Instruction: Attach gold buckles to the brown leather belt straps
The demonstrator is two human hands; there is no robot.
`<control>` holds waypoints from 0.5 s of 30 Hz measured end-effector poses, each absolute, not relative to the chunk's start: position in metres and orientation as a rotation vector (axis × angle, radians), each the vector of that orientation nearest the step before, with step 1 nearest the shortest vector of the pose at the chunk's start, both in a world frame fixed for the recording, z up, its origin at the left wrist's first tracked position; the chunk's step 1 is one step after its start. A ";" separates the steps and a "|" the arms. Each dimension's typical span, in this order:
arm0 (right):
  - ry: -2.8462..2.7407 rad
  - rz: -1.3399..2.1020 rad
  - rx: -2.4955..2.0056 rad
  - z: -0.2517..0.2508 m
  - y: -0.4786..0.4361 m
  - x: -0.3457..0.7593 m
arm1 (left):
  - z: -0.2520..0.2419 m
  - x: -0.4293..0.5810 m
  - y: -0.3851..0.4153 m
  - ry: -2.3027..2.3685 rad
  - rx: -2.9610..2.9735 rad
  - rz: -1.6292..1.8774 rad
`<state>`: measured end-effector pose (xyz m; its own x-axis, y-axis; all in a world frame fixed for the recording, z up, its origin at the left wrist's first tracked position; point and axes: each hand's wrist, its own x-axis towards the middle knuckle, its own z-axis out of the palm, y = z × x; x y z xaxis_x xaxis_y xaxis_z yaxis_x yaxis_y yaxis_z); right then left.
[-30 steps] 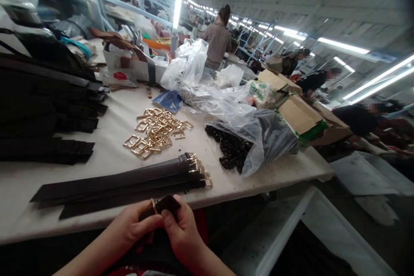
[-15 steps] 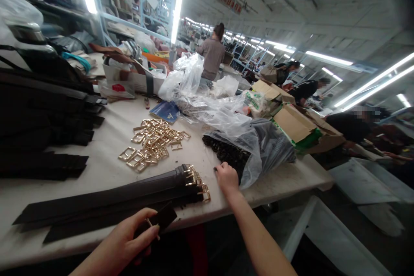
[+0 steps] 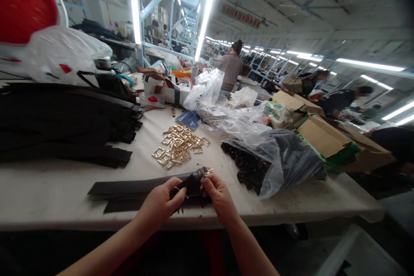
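Note:
My left hand (image 3: 164, 200) is closed on a black belt strap (image 3: 193, 184), with a gold buckle (image 3: 177, 188) showing between thumb and fingers. At the strap's free end my right hand (image 3: 218, 196) pinches a small dark belt loop (image 3: 202, 187), largely covered by the fingers. Behind and under the hands lie finished-looking black belts (image 3: 126, 187), gold buckles at their right ends. Loose gold buckles (image 3: 177, 144) form a pile beyond them. To the right, small black loops (image 3: 246, 164) spill from a clear plastic bag (image 3: 274, 177).
A large stack of black straps (image 3: 58, 125) covers the left of the pale table (image 3: 42, 198). Farther back are a blue packet (image 3: 188, 119), plastic bags (image 3: 210, 86) and an open carton (image 3: 326, 138). Several people work in the background, one person (image 3: 230, 69) facing away.
My right hand has moved from the black loops to the strap end in my left hand. The left hand has risen over the belts. The view has swung left.

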<state>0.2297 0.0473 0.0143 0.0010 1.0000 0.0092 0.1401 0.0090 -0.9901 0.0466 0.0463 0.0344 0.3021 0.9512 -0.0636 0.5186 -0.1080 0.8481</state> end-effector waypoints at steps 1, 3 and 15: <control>-1.226 1.180 -1.232 0.014 0.041 0.221 | 0.033 0.048 0.045 1.328 1.768 0.658; -1.122 1.174 -1.156 0.012 0.034 0.210 | 0.031 0.049 0.041 1.317 1.789 0.613; -0.591 1.367 -0.798 0.009 0.027 0.162 | 0.001 0.041 0.049 1.187 1.682 0.692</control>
<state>0.1623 0.0271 0.0094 0.1306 0.9882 -0.0805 -0.6187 0.0178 -0.7854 0.0406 0.0486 0.0008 0.3734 0.9254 -0.0640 0.4000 -0.0983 0.9112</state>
